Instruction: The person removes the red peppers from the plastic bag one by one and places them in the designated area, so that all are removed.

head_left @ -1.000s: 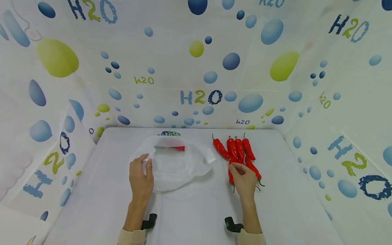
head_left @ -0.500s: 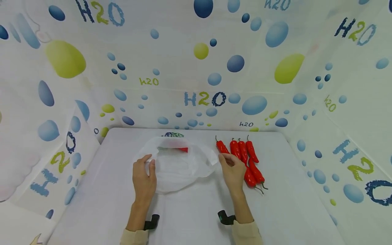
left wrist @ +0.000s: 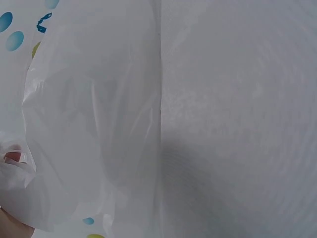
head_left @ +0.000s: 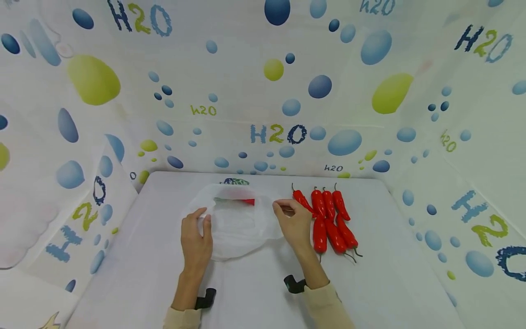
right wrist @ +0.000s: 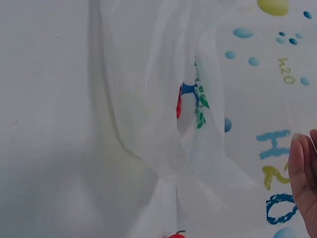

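A white plastic bag (head_left: 238, 244) lies on the table, its mouth toward me. A red patch (head_left: 249, 202) shows inside the opening, too little of it to tell what it is. My left hand (head_left: 196, 237) holds the bag's left edge between thumb and fingers; in the left wrist view, part of that hand (left wrist: 14, 227) shows beside the film. At the bag's right edge, my right hand (head_left: 295, 226) has its thumb and forefinger loosely bent, holding nothing. Its fingers (right wrist: 299, 171) appear at the right of the right wrist view, apart from the film.
Several red chili peppers (head_left: 319, 235) lie in two rows right of the bag, stems pointing outward. The white table (head_left: 255, 297) ends at a backdrop (head_left: 230, 82) printed with bubbles and lettering. Green and blue print (right wrist: 200, 101) shows on the bag's far side.
My right hand has moved left from the peppers to the bag's right edge, uncovering a pepper in the front row. The left hand stays at the bag; the view has shifted slightly.
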### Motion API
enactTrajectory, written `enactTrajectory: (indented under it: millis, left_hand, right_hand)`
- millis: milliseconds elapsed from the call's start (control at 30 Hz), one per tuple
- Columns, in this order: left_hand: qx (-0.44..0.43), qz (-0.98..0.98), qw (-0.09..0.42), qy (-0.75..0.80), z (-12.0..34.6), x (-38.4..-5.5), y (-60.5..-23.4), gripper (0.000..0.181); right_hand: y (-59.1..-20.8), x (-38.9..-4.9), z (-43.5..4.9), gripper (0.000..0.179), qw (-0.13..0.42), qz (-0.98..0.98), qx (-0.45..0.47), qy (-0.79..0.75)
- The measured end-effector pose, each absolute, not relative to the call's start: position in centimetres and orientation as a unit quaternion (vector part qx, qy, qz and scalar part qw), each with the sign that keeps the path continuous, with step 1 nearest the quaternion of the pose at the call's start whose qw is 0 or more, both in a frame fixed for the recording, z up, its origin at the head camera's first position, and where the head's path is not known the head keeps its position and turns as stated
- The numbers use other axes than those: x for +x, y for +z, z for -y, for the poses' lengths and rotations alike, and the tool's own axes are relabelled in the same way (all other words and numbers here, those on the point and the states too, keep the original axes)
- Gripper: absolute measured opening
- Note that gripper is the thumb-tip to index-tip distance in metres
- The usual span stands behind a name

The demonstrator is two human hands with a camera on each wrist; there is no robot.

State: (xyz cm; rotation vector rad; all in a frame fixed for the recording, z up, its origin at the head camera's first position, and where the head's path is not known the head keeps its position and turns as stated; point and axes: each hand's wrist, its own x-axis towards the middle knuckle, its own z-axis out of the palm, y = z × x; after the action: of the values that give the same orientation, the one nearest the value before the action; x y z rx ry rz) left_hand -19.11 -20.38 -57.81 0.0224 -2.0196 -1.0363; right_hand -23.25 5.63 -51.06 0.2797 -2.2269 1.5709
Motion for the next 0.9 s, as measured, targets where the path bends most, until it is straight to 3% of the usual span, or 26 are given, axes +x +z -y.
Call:
enactTrajectory:
  millis: [333,900]
  left_hand:
    - [0.01,0.809,0.422,-0.409,20.2,-19.1,-57.7,0.028]
    - [0.004,0.807,0.428,-0.407,20.4,-19.0,-57.9,0.028]
  right_hand:
    - [-51.3,-25.3,-3.0,0.017,0.117,0.825,0.138,0.536]
    - [-54.3,-29.7,0.0,0.014,0.057,0.885,0.154,0.435]
